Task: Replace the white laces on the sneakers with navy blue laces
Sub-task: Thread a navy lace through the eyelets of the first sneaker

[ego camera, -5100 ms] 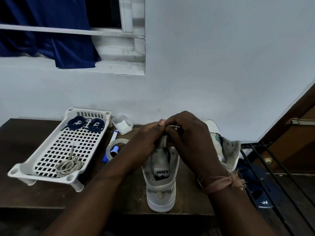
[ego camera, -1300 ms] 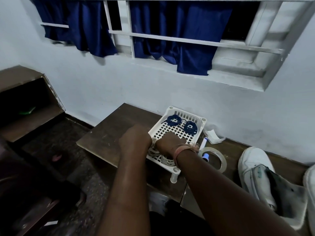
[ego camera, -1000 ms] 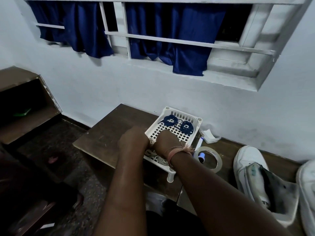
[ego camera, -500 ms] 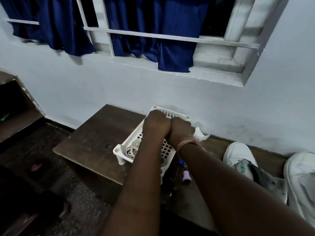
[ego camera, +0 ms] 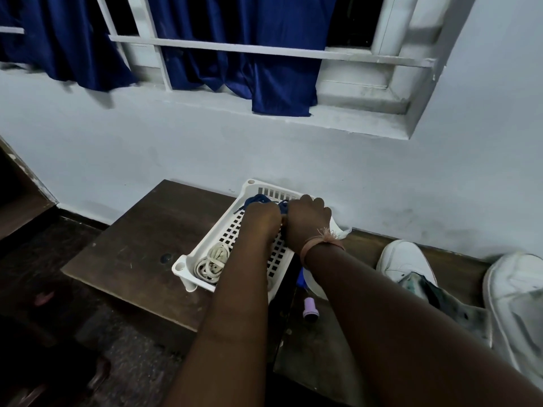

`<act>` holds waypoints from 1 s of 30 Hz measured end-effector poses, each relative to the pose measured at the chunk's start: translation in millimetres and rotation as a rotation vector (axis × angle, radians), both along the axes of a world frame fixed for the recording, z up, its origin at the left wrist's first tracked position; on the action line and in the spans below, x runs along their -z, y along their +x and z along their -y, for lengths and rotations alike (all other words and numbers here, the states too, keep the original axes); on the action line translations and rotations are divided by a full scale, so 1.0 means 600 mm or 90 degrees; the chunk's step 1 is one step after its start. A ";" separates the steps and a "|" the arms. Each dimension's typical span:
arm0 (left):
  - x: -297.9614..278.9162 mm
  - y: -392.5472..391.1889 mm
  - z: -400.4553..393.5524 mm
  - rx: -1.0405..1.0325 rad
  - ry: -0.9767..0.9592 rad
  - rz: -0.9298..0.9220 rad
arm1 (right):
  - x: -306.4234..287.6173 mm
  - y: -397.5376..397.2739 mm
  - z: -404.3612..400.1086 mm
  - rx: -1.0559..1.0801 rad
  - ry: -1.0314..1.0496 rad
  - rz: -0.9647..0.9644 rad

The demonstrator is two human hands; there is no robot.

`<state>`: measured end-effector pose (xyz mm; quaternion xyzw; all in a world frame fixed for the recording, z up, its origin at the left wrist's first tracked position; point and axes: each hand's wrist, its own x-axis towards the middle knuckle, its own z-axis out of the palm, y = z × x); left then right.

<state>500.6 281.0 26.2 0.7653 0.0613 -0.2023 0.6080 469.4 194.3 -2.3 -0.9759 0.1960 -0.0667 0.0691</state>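
Note:
A white slotted tray (ego camera: 223,230) stands on the dark wooden table (ego camera: 138,245). At its far end lie the navy blue laces (ego camera: 258,200), and both my hands are on them: my left hand (ego camera: 261,220) and my right hand (ego camera: 307,217) sit side by side with fingers curled over the navy bundles. Coiled white laces (ego camera: 212,263) lie at the tray's near end. Two white sneakers without laces rest at the right: one (ego camera: 408,264) beside my right forearm, the other (ego camera: 517,301) at the frame's edge.
A marker with a purple cap (ego camera: 310,308) lies on the table under my right forearm. A small white container (ego camera: 342,230) sits behind my right wrist. The wall (ego camera: 382,186) runs close behind the table. The floor (ego camera: 44,304) drops away at the left.
Both hands left the sneaker, laid the white lace at the tray's near end, then moved to the far end onto the navy laces. The view drifted right and closer.

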 end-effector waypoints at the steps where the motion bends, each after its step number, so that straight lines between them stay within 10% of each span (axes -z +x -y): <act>1: -0.001 0.000 0.001 -0.020 -0.036 -0.022 | -0.007 -0.005 0.001 0.010 0.017 0.009; 10: -0.031 -0.084 0.025 -0.013 -0.277 -0.088 | -0.077 -0.103 0.009 0.019 0.027 0.091; 26: -0.021 -0.286 0.109 0.130 -0.230 -0.027 | -0.102 -0.376 0.130 0.237 0.257 0.332; 30: 0.023 -0.308 0.142 0.138 -0.280 -0.066 | -0.069 -0.417 0.134 0.290 0.383 0.216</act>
